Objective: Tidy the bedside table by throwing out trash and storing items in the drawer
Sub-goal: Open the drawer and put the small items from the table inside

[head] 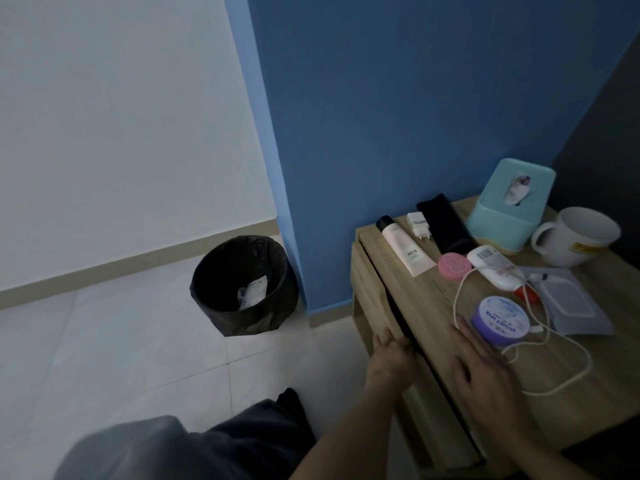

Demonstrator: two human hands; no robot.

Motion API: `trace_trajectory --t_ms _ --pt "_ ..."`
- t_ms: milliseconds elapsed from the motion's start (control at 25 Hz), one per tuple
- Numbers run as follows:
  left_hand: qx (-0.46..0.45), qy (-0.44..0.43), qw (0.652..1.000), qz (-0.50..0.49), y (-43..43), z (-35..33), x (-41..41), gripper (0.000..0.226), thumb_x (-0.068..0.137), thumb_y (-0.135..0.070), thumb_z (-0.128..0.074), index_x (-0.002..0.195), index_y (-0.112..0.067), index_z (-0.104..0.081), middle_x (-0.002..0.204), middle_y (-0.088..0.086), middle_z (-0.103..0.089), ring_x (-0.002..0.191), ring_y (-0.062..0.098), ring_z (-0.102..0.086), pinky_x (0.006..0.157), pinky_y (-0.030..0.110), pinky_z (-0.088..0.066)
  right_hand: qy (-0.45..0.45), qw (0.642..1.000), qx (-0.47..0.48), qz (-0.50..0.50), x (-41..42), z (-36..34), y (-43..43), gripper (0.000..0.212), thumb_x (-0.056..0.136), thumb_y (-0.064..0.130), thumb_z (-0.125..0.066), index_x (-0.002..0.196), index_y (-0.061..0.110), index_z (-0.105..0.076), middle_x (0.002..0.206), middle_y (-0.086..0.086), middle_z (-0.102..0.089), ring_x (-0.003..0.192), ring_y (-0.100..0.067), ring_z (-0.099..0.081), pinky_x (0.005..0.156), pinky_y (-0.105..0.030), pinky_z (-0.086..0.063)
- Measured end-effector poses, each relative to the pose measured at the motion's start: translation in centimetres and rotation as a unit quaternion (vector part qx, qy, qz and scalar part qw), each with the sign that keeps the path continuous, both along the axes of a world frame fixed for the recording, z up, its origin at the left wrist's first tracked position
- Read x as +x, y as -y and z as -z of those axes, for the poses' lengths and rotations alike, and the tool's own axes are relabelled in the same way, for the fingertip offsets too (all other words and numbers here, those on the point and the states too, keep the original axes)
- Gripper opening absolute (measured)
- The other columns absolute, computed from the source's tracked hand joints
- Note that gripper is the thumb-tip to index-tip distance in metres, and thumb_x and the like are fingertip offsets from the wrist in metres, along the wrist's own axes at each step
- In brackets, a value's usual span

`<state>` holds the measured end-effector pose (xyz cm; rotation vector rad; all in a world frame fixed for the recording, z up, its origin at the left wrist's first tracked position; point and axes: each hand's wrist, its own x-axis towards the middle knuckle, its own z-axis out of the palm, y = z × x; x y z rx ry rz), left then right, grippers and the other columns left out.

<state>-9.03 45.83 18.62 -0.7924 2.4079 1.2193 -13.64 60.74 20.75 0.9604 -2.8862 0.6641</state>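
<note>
The wooden bedside table (429,299) stands at the right against a blue wall. My left hand (391,358) grips the top edge of its drawer front (377,306), and a narrow dark gap shows between drawer and tabletop. My right hand (485,379) lies flat on the tabletop, fingers apart, beside a purple round jar (501,320). Around the jar loops a white cable (554,362). Farther back lie a white tube (405,247), a charger plug (419,225), a black case (446,223), a pink round tin (453,266) and a white remote (495,268).
A teal tissue box (509,206) and a white mug (575,237) stand at the table's back right. A flat wipes pack (571,303) lies right of the jar. A black-lined trash bin (242,285) holding paper scraps stands on the tiled floor left of the table.
</note>
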Motion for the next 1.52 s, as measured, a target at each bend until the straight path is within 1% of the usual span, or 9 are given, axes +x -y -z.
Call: trace_trajectory --t_ms 360,720,1000,1080,1160,1280,1360,1400,1520 --pt "-0.06 0.053 0.996 0.044 5.7 -2.0 7.8 0.039 0.101 -0.034 -0.027 0.133 -0.028 -0.049 0.16 0.003 -0.01 0.146 0.037 0.008 0.116 0.057 -0.005 0.028 0.999 0.029 -0.002 0.8 -0.3 0.5 0.048 0.09 0.023 -0.047 0.137 0.016 -0.038 0.148 -0.005 -0.037 0.137 -0.022 -0.031 0.108 -0.047 -0.034" --pt "-0.094 0.098 0.991 0.011 10.3 -2.5 14.9 0.039 0.101 -0.033 -0.029 0.132 -0.027 -0.051 0.159 0.004 -0.015 0.146 0.037 0.009 0.117 0.057 -0.004 -0.024 1.0 -0.005 -0.006 0.6 0.4 0.4 0.044 0.087 0.021 -0.047 0.128 0.006 -0.051 0.139 -0.013 -0.049 0.129 -0.029 -0.044 0.102 -0.046 -0.041" --pt "-0.158 0.094 0.983 -0.011 9.2 -3.5 15.8 0.042 0.1 -0.039 -0.026 0.133 -0.028 -0.05 0.159 0.003 -0.015 0.146 0.032 0.012 0.114 0.057 0.008 -0.001 1.0 0.024 0.002 0.8 0.6 0.5 0.047 0.087 0.021 -0.052 0.133 0.011 -0.046 0.145 -0.009 -0.043 0.134 -0.026 -0.038 0.105 -0.047 -0.039" --pt "-0.157 0.045 0.984 -0.076 9.6 -4.0 15.7 0.04 0.099 -0.041 -0.031 0.124 -0.026 -0.058 0.152 0.007 -0.033 0.146 0.031 -0.011 0.117 0.054 -0.007 0.006 0.999 0.036 0.009 0.9 0.1 0.5 0.049 0.088 0.024 -0.05 0.135 0.014 -0.044 0.147 -0.006 -0.04 0.135 -0.023 -0.036 0.106 -0.044 -0.039" --pt "-0.184 -0.071 0.965 -0.171 9.7 -5.0 15.2 0.031 0.098 -0.037 -0.038 0.106 -0.024 -0.064 0.129 0.006 -0.056 0.123 0.021 -0.047 0.106 0.043 -0.038 0.02 0.999 0.028 0.006 1.3 0.0 0.4 0.047 0.089 0.025 -0.048 0.135 0.016 -0.044 0.147 -0.003 -0.04 0.135 -0.019 -0.035 0.106 -0.04 -0.038" --pt "-0.213 -0.237 0.93 -0.184 7.8 -7.6 12.6 0.018 0.094 -0.029 -0.048 0.106 -0.021 -0.059 0.117 -0.005 -0.049 0.11 0.006 -0.04 0.091 0.026 -0.038 0.085 0.99 -0.113 0.026 2.2 -0.9 -0.2 0.032 0.09 0.017 -0.048 0.121 0.016 -0.056 0.133 -0.005 -0.054 0.124 -0.017 -0.047 0.099 -0.024 -0.04" --pt "-0.209 -0.294 0.925 -0.119 5.5 -9.2 9.6 0.019 0.092 -0.027 -0.051 0.11 -0.024 -0.056 0.119 -0.013 -0.042 0.111 0.0 -0.033 0.094 0.021 -0.031 0.028 0.973 -0.219 0.068 1.2 -2.5 -1.0 0.025 0.087 0.012 -0.049 0.109 0.009 -0.061 0.12 -0.014 -0.06 0.114 -0.027 -0.055 0.093 -0.012 -0.039" --pt "-0.208 -0.309 0.925 -0.08 3.9 -9.8 7.9 0.02 0.093 -0.027 -0.051 0.113 -0.027 -0.054 0.119 -0.016 -0.038 0.113 -0.003 -0.031 0.096 0.019 -0.029 -0.02 0.964 -0.245 0.104 0.1 -3.4 -1.7 0.023 0.085 0.007 -0.052 0.106 0.004 -0.061 0.118 -0.018 -0.059 0.112 -0.031 -0.055 0.092 -0.013 -0.042" --pt "-0.163 -0.342 0.926 -0.002 -1.3 -10.5 2.2 0.026 0.094 -0.025 -0.046 0.12 -0.024 -0.051 0.129 -0.012 -0.038 0.12 0.002 -0.037 0.1 0.017 -0.032 -0.062 0.942 -0.227 0.241 -4.4 -6.0 -3.9 0.035 0.08 -0.001 -0.061 0.114 0.0 -0.053 0.124 -0.024 -0.049 0.114 -0.035 -0.049 0.088 -0.043 -0.049"
